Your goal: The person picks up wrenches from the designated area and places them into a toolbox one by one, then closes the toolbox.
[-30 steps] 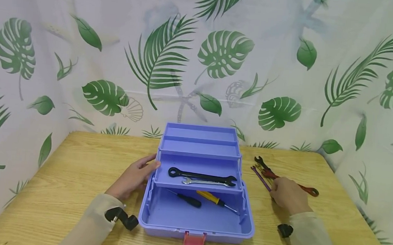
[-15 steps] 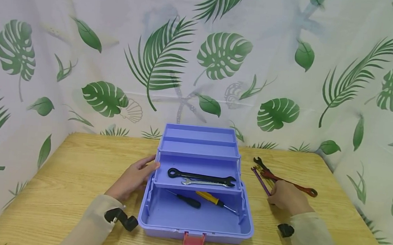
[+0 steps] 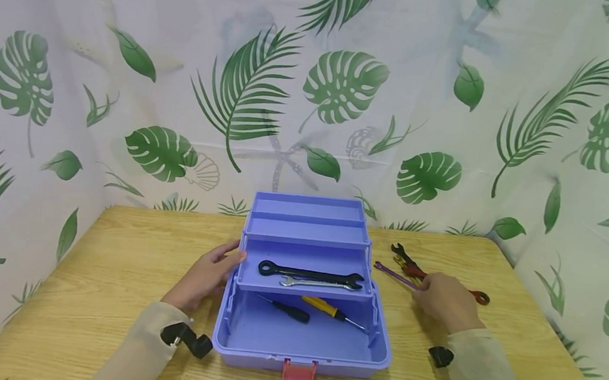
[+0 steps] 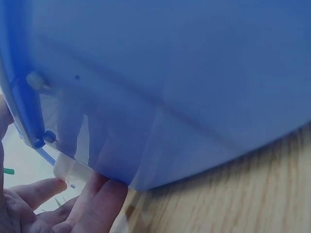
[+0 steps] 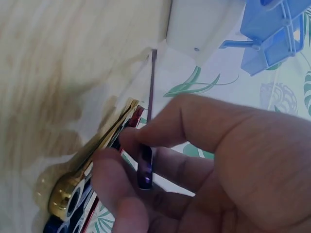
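Note:
A purple toolbox (image 3: 301, 364) stands with its trays folded out. My left hand (image 3: 205, 277) holds its left side, thumb on the tray's edge; in the left wrist view the fingers (image 4: 104, 204) reach behind the box wall. To the right, my right hand (image 3: 448, 303) pinches a slim purple wrench (image 3: 395, 275) between thumb and fingers. In the right wrist view the purple wrench (image 5: 145, 167) stands apart from a gold wrench (image 5: 65, 196). A red wrench (image 3: 481, 297), a black wrench (image 3: 401, 252) and a yellow one lie by the right hand, partly hidden.
The middle tray holds a black wrench (image 3: 308, 273) and a silver wrench (image 3: 318, 284). Below, a black-handled screwdriver (image 3: 295, 313) and a yellow-handled screwdriver (image 3: 322, 305) lie in the base. A pink latch (image 3: 298, 374) hangs at the front. A leaf-patterned cloth backs the table (image 3: 144, 249).
The purple wrench's far end has swung left, toward the toolbox, away from the other wrenches. My right hand has shifted slightly with it; the left hand keeps its hold.

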`<state>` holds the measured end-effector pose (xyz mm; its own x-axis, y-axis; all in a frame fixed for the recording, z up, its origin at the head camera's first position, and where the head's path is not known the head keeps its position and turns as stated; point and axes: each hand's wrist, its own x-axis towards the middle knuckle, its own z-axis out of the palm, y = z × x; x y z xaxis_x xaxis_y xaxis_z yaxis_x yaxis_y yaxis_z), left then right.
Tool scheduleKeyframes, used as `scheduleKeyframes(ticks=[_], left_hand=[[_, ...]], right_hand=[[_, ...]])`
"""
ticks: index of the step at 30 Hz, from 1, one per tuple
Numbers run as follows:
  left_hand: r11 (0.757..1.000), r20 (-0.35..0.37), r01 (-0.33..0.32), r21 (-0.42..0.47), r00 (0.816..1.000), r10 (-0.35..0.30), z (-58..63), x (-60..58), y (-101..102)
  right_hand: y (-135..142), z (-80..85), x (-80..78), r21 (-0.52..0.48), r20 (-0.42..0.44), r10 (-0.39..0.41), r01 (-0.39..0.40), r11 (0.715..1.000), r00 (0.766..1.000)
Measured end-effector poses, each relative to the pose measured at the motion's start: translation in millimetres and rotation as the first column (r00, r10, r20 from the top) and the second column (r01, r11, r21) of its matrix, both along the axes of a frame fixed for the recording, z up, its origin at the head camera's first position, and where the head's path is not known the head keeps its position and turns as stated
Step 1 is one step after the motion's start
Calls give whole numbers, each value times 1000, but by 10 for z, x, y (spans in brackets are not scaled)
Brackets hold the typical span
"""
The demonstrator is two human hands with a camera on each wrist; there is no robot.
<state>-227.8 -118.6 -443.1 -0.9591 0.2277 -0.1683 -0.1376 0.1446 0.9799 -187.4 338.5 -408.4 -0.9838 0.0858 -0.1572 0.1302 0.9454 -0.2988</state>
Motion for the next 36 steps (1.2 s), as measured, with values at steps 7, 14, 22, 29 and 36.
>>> scheduleKeyframes(ticks=[7, 14, 22, 29, 36], left_hand=[[1000, 0, -4, -13, 1000, 4, -1, 9, -21], [1000, 1, -2, -20, 1000, 2, 8, 7, -22], [1000, 1, -4, -12, 1000, 4, -8, -3, -16], [1000, 0, 3, -10, 1000, -3, -13, -11, -21], [1000, 4, 15, 6, 1000, -15, -39, -26, -34]], right_hand=[[-1, 0, -36, -7, -89, 23, -24, 1000, 996], [1, 21, -43, -41, -92, 22, -26, 999, 995], [8, 6, -39, 36, -82, 43, -40, 999, 996], [12, 15, -36, 44, -138, 19, -13, 999, 990], [20, 8, -51, 9, -199, -3, 5, 1000, 980]])
